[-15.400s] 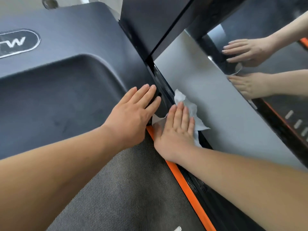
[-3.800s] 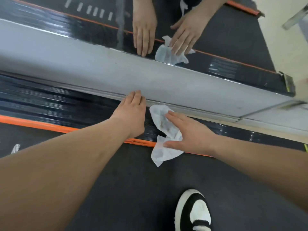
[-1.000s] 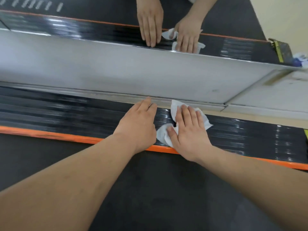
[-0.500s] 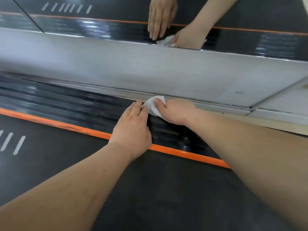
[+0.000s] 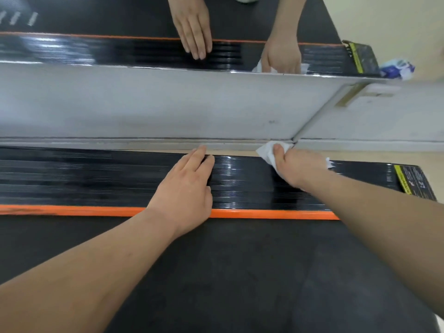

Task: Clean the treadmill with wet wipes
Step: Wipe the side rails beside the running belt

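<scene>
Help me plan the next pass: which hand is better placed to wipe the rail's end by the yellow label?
Right, probably. The right hand grips the wet wipe on the black side rail, nearer the yellow label; the left hand lies flat on the rail, holding nothing.

A single head-worn camera looks steeply down, close over the glossy black ribbed treadmill side rail (image 5: 96, 174), facing the wall mirror (image 5: 120, 20).

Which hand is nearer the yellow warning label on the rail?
Right. The right hand, holding the wet wipe, sits left of the yellow warning label; the left hand rests farther left.
</scene>
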